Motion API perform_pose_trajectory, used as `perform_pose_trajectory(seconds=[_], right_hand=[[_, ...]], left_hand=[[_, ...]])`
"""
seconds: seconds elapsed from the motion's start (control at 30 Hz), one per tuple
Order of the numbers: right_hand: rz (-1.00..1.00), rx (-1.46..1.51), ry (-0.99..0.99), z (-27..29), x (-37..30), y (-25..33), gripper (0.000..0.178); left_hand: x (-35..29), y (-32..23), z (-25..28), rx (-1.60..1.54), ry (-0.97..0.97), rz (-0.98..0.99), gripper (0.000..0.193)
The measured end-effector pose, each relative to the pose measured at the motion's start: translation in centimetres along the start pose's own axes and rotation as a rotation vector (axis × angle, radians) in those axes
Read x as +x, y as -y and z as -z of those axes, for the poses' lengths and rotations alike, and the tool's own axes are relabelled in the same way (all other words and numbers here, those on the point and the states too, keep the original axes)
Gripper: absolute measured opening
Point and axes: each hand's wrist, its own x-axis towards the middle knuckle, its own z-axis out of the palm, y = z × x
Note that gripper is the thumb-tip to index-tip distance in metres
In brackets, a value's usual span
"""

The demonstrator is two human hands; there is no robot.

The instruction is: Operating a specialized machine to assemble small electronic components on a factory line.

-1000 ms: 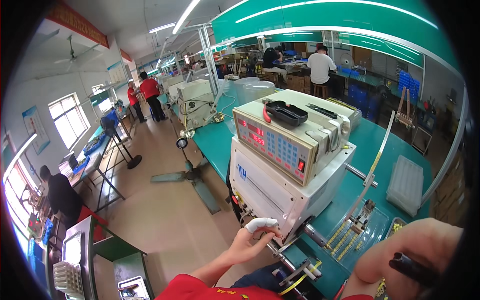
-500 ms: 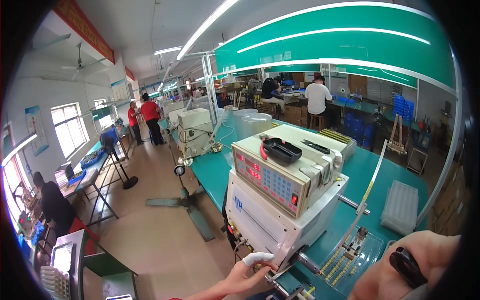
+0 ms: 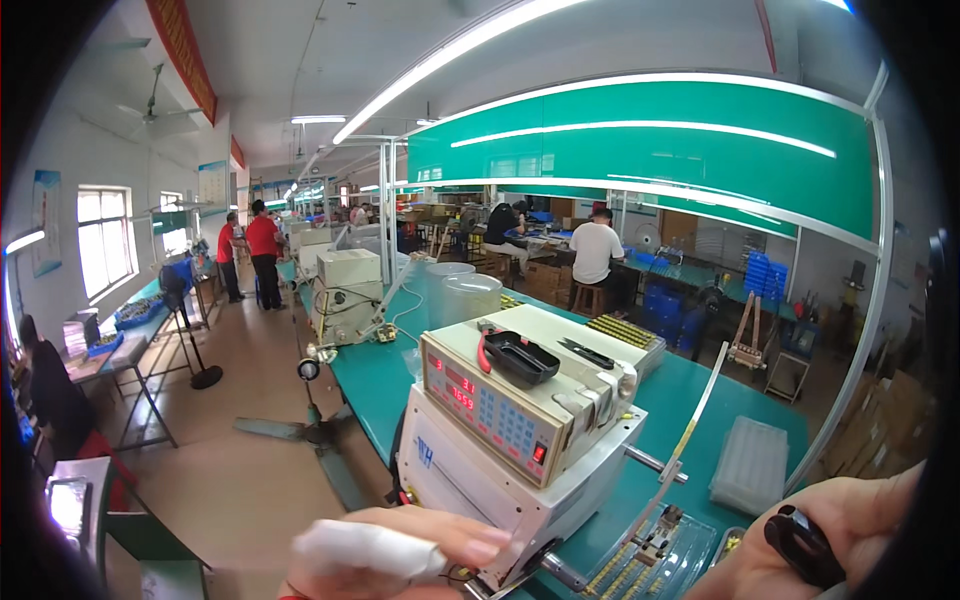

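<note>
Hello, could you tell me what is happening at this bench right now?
A person stands at a green workbench in front of a white machine with a keypad and red digits. The left hand, one finger wrapped in white tape, reaches to the machine's lower front. The right hand holds a small black part. A black tray sits on top. Other people work at benches behind.

Tray (image 3: pixel 520 357) atop machine (image 3: pixel 515 455) — plastic box (image 3: pixel 750 465) to its right.

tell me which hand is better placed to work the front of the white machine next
Probably left. The left hand, one finger wrapped in white, lies right at the lower front of the white machine. The right hand is off to the side, holding a small black part.
</note>
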Motion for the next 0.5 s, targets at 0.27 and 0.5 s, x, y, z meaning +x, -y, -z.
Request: perform_pose_trajectory(seconds=[0.27, 0.5], right_hand=[[-0.031, -0.094, 0.126, 1.1, 2.6, 0.8, 0.014], [-0.032, -0.144, 0.112, 1.5, 2.0, 1.0, 0.015]], left_hand=[[4.5, -0.5, 2.6, -0.159, 0.427, -0.167, 0.042], [3.7, -1.4, 3.1, -0.251, 0.418, -0.356, 0.037]])
